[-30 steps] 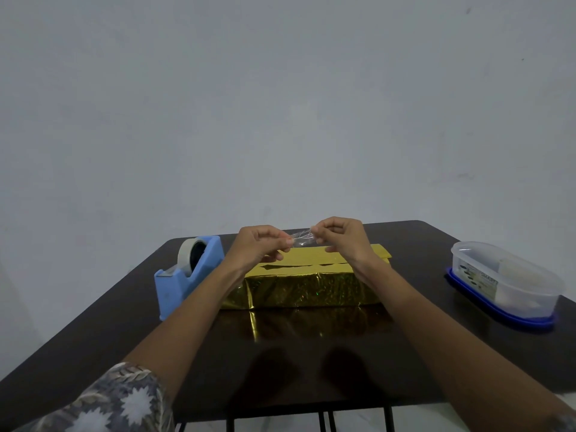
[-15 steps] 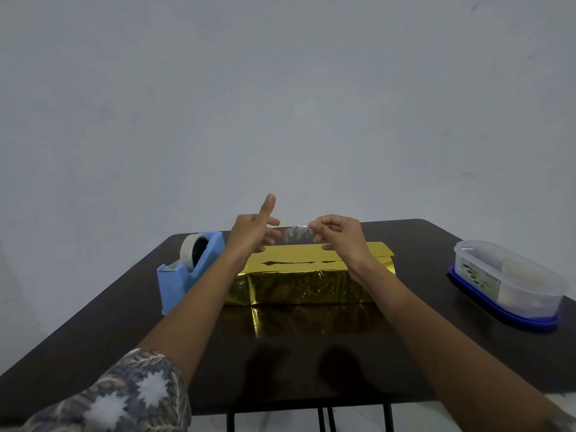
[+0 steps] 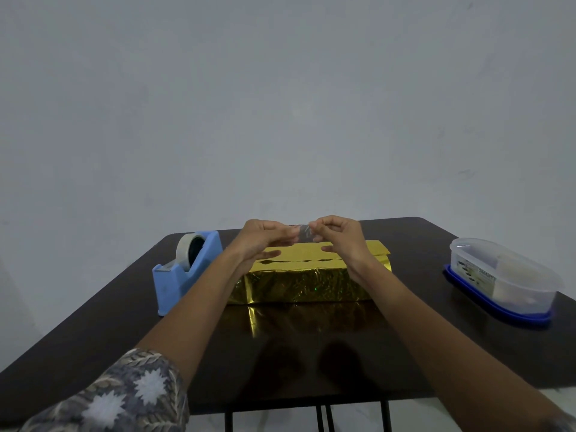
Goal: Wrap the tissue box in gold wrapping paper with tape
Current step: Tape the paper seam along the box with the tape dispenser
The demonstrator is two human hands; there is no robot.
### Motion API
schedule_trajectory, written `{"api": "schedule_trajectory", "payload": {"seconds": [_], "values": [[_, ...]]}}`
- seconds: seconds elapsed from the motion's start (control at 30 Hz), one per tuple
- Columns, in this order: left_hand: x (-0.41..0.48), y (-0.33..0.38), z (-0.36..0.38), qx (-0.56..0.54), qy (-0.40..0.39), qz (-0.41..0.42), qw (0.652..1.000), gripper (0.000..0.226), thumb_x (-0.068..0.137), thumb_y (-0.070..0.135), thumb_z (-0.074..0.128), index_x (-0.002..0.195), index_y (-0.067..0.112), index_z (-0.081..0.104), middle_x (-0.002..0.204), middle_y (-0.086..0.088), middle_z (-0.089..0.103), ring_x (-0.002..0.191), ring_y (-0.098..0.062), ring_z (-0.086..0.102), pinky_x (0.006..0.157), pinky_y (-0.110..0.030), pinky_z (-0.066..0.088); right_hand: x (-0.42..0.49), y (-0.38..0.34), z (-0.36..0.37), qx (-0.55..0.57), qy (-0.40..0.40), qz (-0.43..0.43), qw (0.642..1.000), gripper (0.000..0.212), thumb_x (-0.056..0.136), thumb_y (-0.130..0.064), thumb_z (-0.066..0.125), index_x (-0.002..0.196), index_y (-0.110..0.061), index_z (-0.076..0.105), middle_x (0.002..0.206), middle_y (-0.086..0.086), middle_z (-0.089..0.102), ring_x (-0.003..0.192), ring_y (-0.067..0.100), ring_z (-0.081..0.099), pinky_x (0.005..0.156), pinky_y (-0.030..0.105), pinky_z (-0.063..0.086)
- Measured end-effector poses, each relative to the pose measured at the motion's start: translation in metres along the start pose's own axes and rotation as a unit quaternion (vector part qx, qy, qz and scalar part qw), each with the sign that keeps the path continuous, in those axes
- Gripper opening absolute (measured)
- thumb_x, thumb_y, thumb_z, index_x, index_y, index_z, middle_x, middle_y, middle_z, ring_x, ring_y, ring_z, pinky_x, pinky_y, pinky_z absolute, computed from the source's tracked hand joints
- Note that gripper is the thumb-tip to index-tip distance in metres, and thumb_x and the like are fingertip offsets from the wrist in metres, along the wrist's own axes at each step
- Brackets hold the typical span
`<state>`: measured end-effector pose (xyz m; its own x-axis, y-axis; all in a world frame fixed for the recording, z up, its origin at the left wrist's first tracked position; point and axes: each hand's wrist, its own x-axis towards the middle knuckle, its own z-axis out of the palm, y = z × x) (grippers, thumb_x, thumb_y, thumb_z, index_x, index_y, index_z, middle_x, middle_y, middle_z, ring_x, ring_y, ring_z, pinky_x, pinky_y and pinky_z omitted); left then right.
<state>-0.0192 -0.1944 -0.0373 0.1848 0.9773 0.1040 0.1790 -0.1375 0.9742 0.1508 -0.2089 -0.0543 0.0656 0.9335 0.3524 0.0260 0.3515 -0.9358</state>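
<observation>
- Your right hand (image 3: pixel 339 241) is up above the box, and its fingers (image 3: pixel 315 227) are curled in and pinch a small piece of tape (image 3: pixel 304 233).
- The tape is clear and a bit crumpled. It sits in the air between your two hands, just above the back edge of the box.
- Your left hand (image 3: pixel 265 240) reaches in from the other side. Its fingers (image 3: pixel 288 241) meet the left end of the tape, but they are blurry, so you cannot tell if they pinch it or only touch it.
- The tissue box (image 3: pixel 299 275) lies flat in the middle of the dark surface (image 3: pixel 93 322), covered in gold wrapping paper (image 3: pixel 352 248). The paper edges meet along the top, with thin dark gaps at the seam.
- Neither hand touches the box.
- A blue tape dispenser (image 3: pixel 184 275) stands just left of the box, by your left arm.
- A clear plastic tub (image 3: pixel 505 275) on a blue lid sits well apart on the right.
</observation>
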Motion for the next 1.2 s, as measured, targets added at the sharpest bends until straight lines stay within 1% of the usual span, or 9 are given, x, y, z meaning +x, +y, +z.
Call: {"api": "schedule_trajectory", "payload": {"seconds": [0.13,0.23,0.33,0.4,0.47,0.67,0.83,1.0,1.2], "values": [[0.002,0.001,-0.005,-0.005,0.041,-0.014,0.999,0.019,0.075,0.018,0.076,0.089,0.005,0.072,0.079,-0.002,0.073,0.079,-0.009,0.069,0.084,-0.031,0.051,0.006,0.008,-0.005,-0.071,0.057,-0.043,0.995,0.01,0.08,-0.019,0.073,0.078,-0.018,0.063,0.08,-0.005,0.065,0.08,0.008,0.06,0.071,0.028,0.046],[0.003,-0.002,-0.019,-0.019,0.053,-0.033,0.998,0.023,0.075,0.017,0.077,0.093,0.005,0.071,0.082,-0.004,0.073,0.081,-0.012,0.069,0.081,-0.03,0.052,0.009,0.02,-0.023,-0.222,0.058,-0.062,0.971,0.036,0.082,-0.039,0.068,0.111,-0.02,0.059,0.113,-0.003,0.064,0.11,0.016,0.057,0.093,0.04,0.046],[0.005,-0.006,-0.027,-0.024,0.035,-0.058,0.997,0.023,0.075,0.02,0.077,0.093,0.007,0.071,0.083,-0.004,0.074,0.082,-0.013,0.069,0.081,-0.031,0.053,0.004,0.031,-0.031,-0.425,-0.07,-0.056,0.901,0.065,0.088,-0.054,0.049,0.143,-0.021,0.035,0.149,-0.001,0.037,0.138,0.019,0.033,0.113,0.044,0.024],[0.007,-0.008,-0.023,-0.021,0.026,-0.075,0.997,0.024,0.075,0.023,0.077,0.093,0.008,0.072,0.085,-0.004,0.074,0.084,-0.014,0.068,0.08,-0.031,0.053,0.001,0.039,-0.028,-0.549,-0.132,-0.062,0.823,0.076,0.086,-0.065,0.029,0.149,-0.024,0.02,0.157,-0.003,0.019,0.145,0.015,0.013,0.117,0.044,0.005],[0.009,-0.008,-0.017,-0.016,0.024,-0.093,0.995,0.026,0.075,0.026,0.076,0.093,0.009,0.071,0.088,-0.005,0.074,0.086,-0.015,0.068,0.081,-0.032,0.053,-0.001,0.045,-0.025,-0.617,-0.152,-0.064,0.769,0.081,0.083,-0.07,0.014,0.15,-0.025,0.015,0.158,-0.003,0.014,0.146,0.013,0.005,0.116,0.046,-0.004],[0.02,-0.005,0.0,0.028,0.019,-0.125,0.992,0.029,0.073,0.03,0.078,0.092,0.011,0.069,0.086,-0.002,0.071,0.083,-0.015,0.065,0.072,-0.026,0.049,-0.005,0.049,-0.027,-0.683,-0.124,-0.11,0.712,0.113,0.057,-0.073,-0.023,0.146,-0.025,0.027,0.154,-0.004,0.028,0.145,0.014,0.013,0.114,0.051,-0.007],[0.03,0.001,0.016,0.083,0.01,-0.152,0.985,0.028,0.073,0.034,0.079,0.084,0.011,0.067,0.08,-0.001,0.069,0.072,-0.012,0.063,0.059,-0.02,0.048,-0.006,0.06,-0.031,-0.67,-0.112,-0.118,0.724,0.129,0.048,-0.077,-0.037,0.144,-0.025,0.031,0.151,-0.005,0.034,0.142,0.013,0.023,0.116,0.047,0.002],[0.037,0.006,0.029,0.128,-0.006,-0.191,0.973,0.026,0.075,0.033,0.077,0.08,0.011,0.064,0.078,-0.001,0.066,0.069,-0.01,0.06,0.058,-0.018,0.046,-0.01,0.057,-0.03,-0.638,-0.102,-0.108,0.756,0.105,0.064,-0.075,-0.01,0.147,-0.02,0.023,0.149,0.001,0.037,0.141,0.015,0.027,0.117,0.041,0.009],[0.041,0.006,0.033,0.143,-0.002,-0.205,0.968,0.023,0.078,0.029,0.076,0.075,0.011,0.06,0.075,-0.001,0.064,0.067,-0.009,0.057,0.06,-0.017,0.044,-0.01,0.06,-0.03,-0.638,-0.1,-0.105,0.757,0.1,0.067,-0.073,-0.005,0.149,-0.02,0.018,0.148,0.003,0.039,0.14,0.017,0.029,0.116,0.041,0.013]]}}
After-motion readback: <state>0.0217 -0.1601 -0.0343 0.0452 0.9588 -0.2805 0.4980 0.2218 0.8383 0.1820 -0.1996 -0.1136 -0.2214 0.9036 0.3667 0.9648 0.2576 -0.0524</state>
